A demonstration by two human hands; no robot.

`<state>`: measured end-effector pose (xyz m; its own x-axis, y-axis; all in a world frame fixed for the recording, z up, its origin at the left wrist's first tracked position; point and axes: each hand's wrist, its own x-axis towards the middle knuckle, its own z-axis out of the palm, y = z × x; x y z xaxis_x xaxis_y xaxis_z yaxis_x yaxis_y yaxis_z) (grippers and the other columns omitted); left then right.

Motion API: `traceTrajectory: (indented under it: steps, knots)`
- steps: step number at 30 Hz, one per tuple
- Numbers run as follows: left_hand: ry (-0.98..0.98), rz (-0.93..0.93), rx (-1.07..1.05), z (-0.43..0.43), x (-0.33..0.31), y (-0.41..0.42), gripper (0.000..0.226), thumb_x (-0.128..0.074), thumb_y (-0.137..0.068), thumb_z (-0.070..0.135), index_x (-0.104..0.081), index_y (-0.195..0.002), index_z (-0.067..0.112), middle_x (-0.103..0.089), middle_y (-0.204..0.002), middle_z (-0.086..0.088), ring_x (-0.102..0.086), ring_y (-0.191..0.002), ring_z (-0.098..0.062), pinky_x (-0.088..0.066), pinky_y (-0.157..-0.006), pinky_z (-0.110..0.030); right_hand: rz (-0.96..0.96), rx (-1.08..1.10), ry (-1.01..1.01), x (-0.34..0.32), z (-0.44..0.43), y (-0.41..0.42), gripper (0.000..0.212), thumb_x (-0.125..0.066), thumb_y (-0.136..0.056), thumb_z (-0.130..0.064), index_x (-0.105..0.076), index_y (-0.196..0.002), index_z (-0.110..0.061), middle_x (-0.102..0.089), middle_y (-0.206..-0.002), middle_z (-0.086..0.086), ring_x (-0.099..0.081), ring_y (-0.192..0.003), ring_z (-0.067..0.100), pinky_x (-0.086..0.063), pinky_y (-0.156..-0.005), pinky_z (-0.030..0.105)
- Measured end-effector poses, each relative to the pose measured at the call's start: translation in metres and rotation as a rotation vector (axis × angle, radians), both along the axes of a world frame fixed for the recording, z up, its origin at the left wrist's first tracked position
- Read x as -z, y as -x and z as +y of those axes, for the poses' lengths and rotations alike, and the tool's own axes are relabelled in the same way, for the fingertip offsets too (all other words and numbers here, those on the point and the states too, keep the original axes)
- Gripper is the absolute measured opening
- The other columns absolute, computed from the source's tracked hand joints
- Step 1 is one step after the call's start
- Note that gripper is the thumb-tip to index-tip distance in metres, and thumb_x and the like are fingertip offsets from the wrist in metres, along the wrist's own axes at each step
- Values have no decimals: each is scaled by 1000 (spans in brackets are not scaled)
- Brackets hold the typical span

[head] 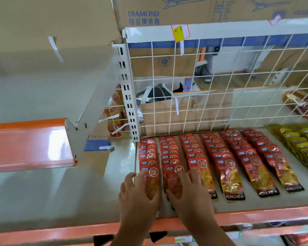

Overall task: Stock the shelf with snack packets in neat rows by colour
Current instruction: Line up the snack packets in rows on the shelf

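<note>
A pale, orange-edged shelf (267, 204) carries six overlapping rows of red packets (226, 157), each row running back toward 12 o'clock. Just beside them at 3 o'clock lie rows of yellow packets (302, 144).

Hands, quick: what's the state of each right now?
Left hand: open, flat on first red row's front packet.
Right hand: open, flat on second row's front packet.

a white wire grid (220, 86) stands beside a white slotted upright (127, 89), and through it show a brown cardboard box (185, 110) and a brownish floor (238, 80). a large carton (167, 8) printed with ceiling fans sits overhead; a glossy orange rail (28, 144) juts at left.
</note>
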<state>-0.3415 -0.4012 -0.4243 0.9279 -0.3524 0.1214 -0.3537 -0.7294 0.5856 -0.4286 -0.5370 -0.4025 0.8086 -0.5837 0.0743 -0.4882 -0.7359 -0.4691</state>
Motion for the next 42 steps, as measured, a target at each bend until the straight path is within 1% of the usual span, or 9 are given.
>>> traceTrajectory:
  steps: [2, 5, 8, 13, 17, 24, 34, 37, 42]
  knots:
    - [0, -8, 14, -1, 2, 0, 75, -71, -84, 62, -35, -146, 39, -38, -146, 3, -42, -130, -16, -48, -107, -44, -19, 20, 28, 4, 3, -1, 64, -66, -81, -62, -41, -133, -33, -38, -123, -7, -54, -110, 17, -55, -81, 28]
    - [-19, -28, 40, -2, 4, -1, 80, -73, -82, 63, -36, -147, 36, -40, -146, 3, -45, -131, -17, -49, -107, -44, -14, 36, 30, 5, 4, -4, 64, -62, -83, -65, -40, -134, -34, -38, -127, -7, -53, -114, 17, -55, -83, 28]
    - [-6, -28, 38, -2, 4, 0, 78, -73, -81, 65, -40, -145, 35, -43, -142, 4, -48, -127, -15, -50, -106, -42, -8, 43, 45, 6, 3, -4, 66, -60, -83, -68, -39, -136, -34, -40, -128, -7, -56, -112, 17, -56, -82, 27]
    - [-7, -14, 29, -2, 4, 2, 73, -68, -84, 67, -36, -143, 38, -43, -140, 7, -47, -125, -11, -49, -107, -38, -15, 34, 23, 10, 3, -7, 68, -62, -82, -68, -39, -136, -34, -41, -127, -8, -55, -113, 16, -57, -82, 27]
    - [-22, -11, 29, -3, 4, 1, 72, -65, -86, 68, -34, -144, 39, -41, -140, 8, -45, -127, -11, -47, -109, -37, -7, 31, 18, 11, 2, -8, 65, -62, -83, -68, -39, -134, -35, -40, -128, -7, -56, -113, 15, -56, -82, 26]
    - [-26, -14, 28, -4, 7, 1, 69, -62, -87, 69, -32, -141, 40, -41, -140, 9, -46, -126, -11, -46, -108, -37, 8, 19, 17, 12, 1, -8, 65, -60, -84, -69, -36, -135, -35, -37, -131, -8, -54, -116, 15, -55, -85, 26]
    - [-6, -31, 32, -4, 8, 2, 69, -60, -86, 72, -34, -141, 39, -43, -139, 9, -47, -124, -10, -47, -104, -34, -43, 12, -11, 14, 1, -7, 64, -62, -83, -69, -38, -132, -35, -38, -130, -9, -55, -114, 13, -58, -85, 27]
    - [-5, -42, 26, -4, 9, 2, 68, -57, -87, 73, -34, -140, 39, -43, -139, 9, -46, -124, -9, -46, -103, -33, -70, 27, -21, 15, 1, -6, 61, -62, -84, -67, -39, -131, -35, -38, -129, -10, -57, -112, 13, -59, -83, 28]
    - [11, -69, 19, -4, 9, 1, 66, -56, -87, 72, -36, -140, 38, -44, -142, 6, -45, -127, -12, -50, -105, -41, -174, 43, -36, 16, -3, -3, 47, -68, -86, -56, -51, -121, -30, -43, -123, -11, -61, -100, 15, -57, -74, 25]
